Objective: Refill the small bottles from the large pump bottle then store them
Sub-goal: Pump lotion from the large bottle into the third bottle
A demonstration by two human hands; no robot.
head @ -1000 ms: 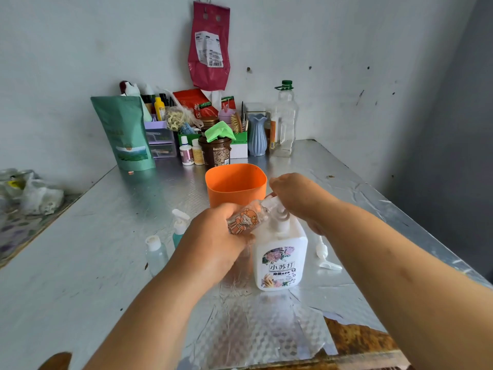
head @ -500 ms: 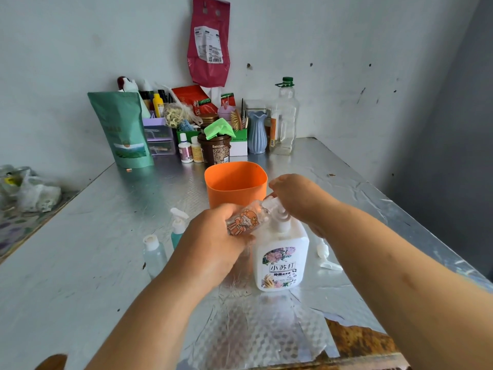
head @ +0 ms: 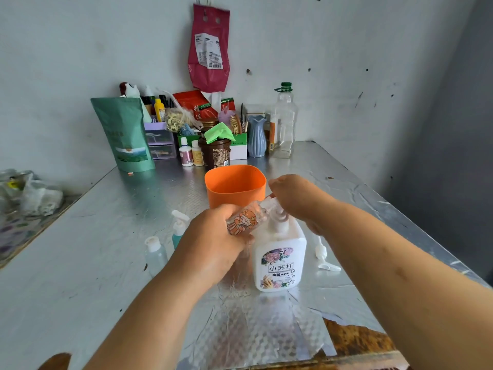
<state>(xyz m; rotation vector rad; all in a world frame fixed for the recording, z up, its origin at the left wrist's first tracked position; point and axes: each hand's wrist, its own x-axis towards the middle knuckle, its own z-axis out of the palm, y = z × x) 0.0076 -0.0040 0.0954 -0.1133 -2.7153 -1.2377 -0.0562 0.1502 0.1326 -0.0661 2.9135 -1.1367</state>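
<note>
1. Left hand (head: 213, 243): curled round small clear bottle (head: 246, 220), tilted, mouth at the pump spout.
2. Right hand (head: 298, 198): fingers curled over head of large pump bottle (head: 280, 260), upright on counter (head: 80, 263).
3. Orange tub (head: 234, 182): just beyond, far side.

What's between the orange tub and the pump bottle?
Head view: the small bottle, tilted, held in the left hand, its neck at the pump bottle's spout under the right hand.

White plastic pump bottle (head: 280, 260) stands on the tabletop (head: 80, 263), orange plastic tub (head: 234, 188) directly behind. Clear capped bottle (head: 155, 253) and teal pump-top bottle (head: 178, 231) stand left of it; loose white pump head (head: 324, 259) lies right; clear stickered bottle (head: 246, 218) at its spout.
</note>
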